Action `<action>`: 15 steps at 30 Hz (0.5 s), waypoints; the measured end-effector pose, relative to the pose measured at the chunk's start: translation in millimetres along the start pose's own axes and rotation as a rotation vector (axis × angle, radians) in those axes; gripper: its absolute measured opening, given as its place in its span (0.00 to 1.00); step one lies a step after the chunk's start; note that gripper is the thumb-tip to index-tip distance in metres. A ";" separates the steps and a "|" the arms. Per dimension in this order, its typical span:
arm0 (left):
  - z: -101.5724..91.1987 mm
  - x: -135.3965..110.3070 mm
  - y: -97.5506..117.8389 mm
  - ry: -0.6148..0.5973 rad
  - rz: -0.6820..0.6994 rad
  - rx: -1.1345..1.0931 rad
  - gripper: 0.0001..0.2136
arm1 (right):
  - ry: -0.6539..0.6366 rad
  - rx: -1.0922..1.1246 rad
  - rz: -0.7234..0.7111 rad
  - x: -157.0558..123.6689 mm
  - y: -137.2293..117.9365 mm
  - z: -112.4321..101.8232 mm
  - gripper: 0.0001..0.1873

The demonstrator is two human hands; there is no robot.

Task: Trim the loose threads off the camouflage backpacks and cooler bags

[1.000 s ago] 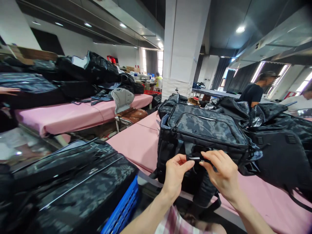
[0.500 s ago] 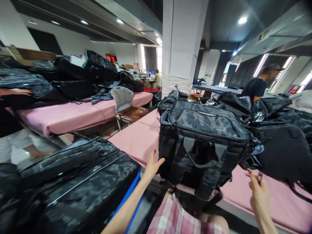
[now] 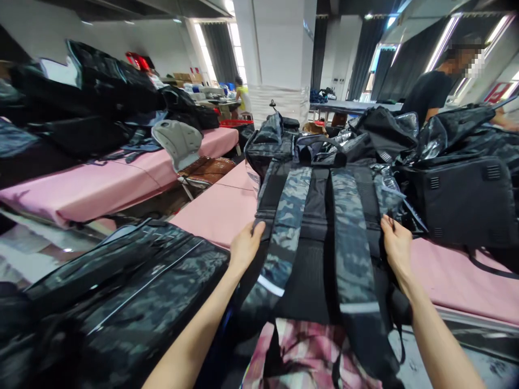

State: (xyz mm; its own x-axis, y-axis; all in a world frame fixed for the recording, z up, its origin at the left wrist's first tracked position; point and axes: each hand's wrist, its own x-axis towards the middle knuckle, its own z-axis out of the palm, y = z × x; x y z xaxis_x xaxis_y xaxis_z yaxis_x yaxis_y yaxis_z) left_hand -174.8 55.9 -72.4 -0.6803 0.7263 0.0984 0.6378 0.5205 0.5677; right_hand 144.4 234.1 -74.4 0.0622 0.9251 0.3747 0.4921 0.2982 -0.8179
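Note:
In front of me a camouflage backpack [image 3: 312, 232] lies tilted towards me, its back panel and two wide shoulder straps facing up. Its lower end reaches my lap. On its left edge my left hand [image 3: 246, 244] is closed, thumb on top, with the other fingers mostly hidden under the side. My right hand [image 3: 396, 242] grips the opposite edge, fingers curled. Each shoulder strap has a pale band low down. Behind its top handle sits another camouflage bag [image 3: 270, 140].
Camouflage bags [image 3: 154, 281] are stacked at my left. More black bags [image 3: 466, 197] cover the pink table [image 3: 446, 270] on the right. A grey chair [image 3: 178, 143] stands by a second pink table [image 3: 73, 189]. A white pillar [image 3: 275, 54] rises behind; a person [image 3: 427, 89] is at the far right.
The backpack has tipped towards me, so its strap side now shows instead of its top. Both hands, apart from it before, have closed on its sides. The view has turned slightly right and down.

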 end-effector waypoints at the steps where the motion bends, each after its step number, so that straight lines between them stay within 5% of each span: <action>1: 8.6 8.7 4.4 -0.051 -0.008 0.045 0.24 | -0.036 -0.084 0.020 10.7 2.0 11.2 0.25; 4: 26.7 39.4 18.0 -0.151 -0.040 0.173 0.26 | -0.095 -0.200 0.069 44.4 9.9 37.5 0.24; 9: 26.1 82.8 34.2 -0.151 0.047 0.246 0.26 | -0.110 -0.295 0.049 87.8 17.2 48.7 0.23; 15: 56.5 80.7 36.0 -0.089 -0.047 0.336 0.25 | -0.085 -0.367 0.025 78.4 29.9 68.6 0.22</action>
State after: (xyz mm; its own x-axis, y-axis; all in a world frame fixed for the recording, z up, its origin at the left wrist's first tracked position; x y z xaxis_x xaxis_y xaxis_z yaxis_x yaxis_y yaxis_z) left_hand -186.3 158.7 -90.2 -0.6872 0.7264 -0.0018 0.6996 0.6625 0.2676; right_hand 104.4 331.7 -99.5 0.0132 0.9520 0.3059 0.7708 0.1852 -0.6096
